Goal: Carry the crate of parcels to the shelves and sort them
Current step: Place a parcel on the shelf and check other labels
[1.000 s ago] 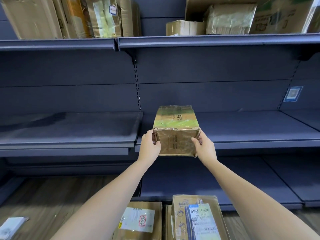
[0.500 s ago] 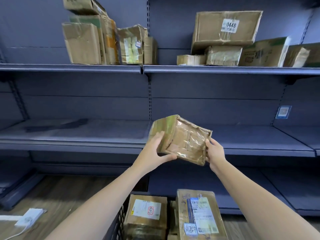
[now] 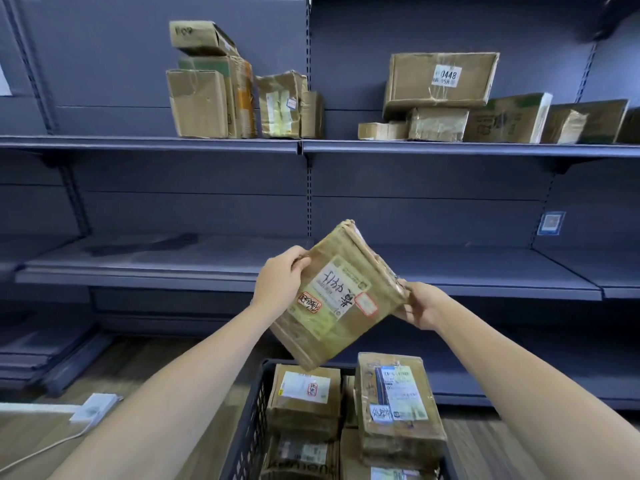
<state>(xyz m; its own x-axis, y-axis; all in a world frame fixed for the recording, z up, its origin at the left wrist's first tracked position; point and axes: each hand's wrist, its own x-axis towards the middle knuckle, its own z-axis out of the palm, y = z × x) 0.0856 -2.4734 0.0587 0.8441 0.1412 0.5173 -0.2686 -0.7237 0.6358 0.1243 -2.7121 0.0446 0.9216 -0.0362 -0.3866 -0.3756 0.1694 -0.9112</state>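
A person's left hand and right hand clamp a taped cardboard parcel between them, the left gripping its upper left edge, the right closed on its lower right corner. The parcel is tilted in the air, its labelled face turned toward the camera, with handwriting across a white label and two red-edged stickers. It hangs above a dark plastic crate on the wooden floor, which holds more parcels, among them a brown box with a white label and a taller box beside it. Behind the hands runs a bare middle shelf of dark blue metal shelving. The upper shelf carries two clusters of cardboard boxes, one box labelled "0448". A white power strip lies on the floor at left.
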